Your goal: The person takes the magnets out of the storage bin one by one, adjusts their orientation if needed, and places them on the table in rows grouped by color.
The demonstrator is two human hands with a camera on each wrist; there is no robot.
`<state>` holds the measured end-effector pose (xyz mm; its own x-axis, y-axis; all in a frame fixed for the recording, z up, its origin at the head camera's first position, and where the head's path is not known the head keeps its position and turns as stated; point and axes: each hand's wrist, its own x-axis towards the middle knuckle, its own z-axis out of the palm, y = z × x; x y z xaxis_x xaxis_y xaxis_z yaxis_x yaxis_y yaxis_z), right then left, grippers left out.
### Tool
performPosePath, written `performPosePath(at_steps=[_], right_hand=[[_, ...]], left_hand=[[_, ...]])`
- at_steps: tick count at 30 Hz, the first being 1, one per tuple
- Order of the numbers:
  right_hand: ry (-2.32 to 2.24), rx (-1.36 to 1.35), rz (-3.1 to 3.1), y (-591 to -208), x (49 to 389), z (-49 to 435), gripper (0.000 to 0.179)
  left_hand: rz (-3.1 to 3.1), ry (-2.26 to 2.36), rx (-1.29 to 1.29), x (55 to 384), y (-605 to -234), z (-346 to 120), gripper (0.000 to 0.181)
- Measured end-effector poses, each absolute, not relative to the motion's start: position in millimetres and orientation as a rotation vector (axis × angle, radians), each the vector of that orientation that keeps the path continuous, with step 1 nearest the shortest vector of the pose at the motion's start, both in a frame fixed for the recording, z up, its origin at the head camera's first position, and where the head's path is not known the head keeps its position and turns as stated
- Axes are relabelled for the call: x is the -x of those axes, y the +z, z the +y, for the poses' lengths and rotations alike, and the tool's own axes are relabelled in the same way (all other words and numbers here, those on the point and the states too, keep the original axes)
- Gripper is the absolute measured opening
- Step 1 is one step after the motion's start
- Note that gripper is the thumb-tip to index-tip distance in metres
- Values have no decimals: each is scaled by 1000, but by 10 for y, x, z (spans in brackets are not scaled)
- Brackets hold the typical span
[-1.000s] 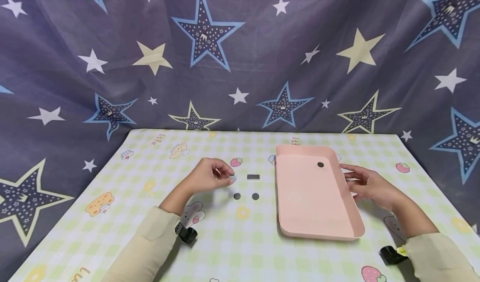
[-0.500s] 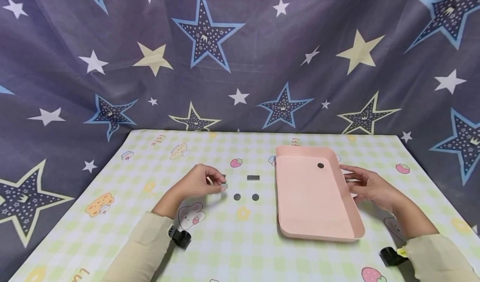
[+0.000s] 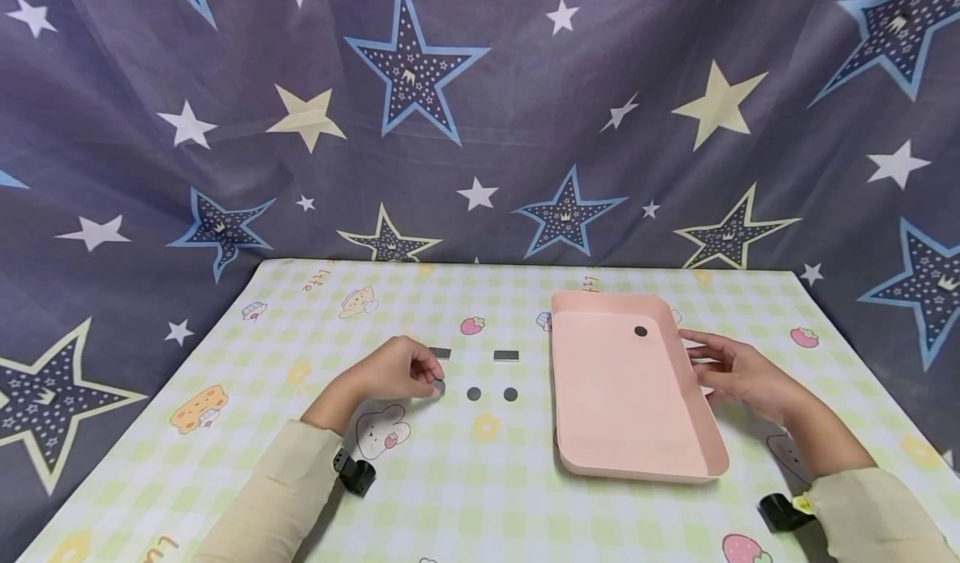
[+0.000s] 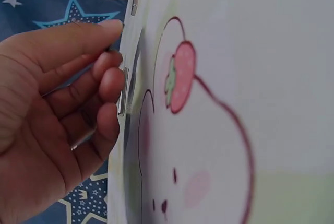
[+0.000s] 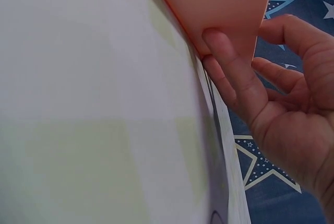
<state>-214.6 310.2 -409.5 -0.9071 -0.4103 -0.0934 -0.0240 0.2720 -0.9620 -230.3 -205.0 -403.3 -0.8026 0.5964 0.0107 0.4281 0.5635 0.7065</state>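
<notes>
My left hand (image 3: 397, 370) pinches a small grey round disc (image 3: 439, 386) between thumb and fingertips, low over the tablecloth. In the left wrist view, its other fingers curl inward. To the disc's right lie two dark round discs, the nearer one (image 3: 474, 394) and a farther one (image 3: 511, 394). Behind them are two dark flat rectangles, one (image 3: 440, 353) partly beside my knuckles and one (image 3: 506, 356) farther right. My right hand (image 3: 738, 376) rests with extended fingertips against the outer right wall of a pink tray (image 3: 630, 413). Another dark disc (image 3: 641, 331) lies inside the tray, toward its back.
A green-and-white checked tablecloth (image 3: 247, 480) with cartoon prints covers the table. Behind its back edge hangs a dark curtain (image 3: 480, 142) with stars. Each wrist carries a small black camera, such as the left one (image 3: 354, 473).
My left hand has moved left and closer to me with the disc, uncovering the left rectangle behind it. The right hand and tray stay in place.
</notes>
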Motion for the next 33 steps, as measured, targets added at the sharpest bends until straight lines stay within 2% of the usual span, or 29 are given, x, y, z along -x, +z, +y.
performPosePath(at_steps=[15, 33], right_hand=[[-1656, 371, 2243, -4103, 2154, 3092, 69], [-1667, 394, 2236, -4113, 2154, 3106, 68]], left_hand=[[2656, 899, -891, 2297, -4038, -2044, 12], [2677, 1005, -874, 2287, -3864, -1895, 11]])
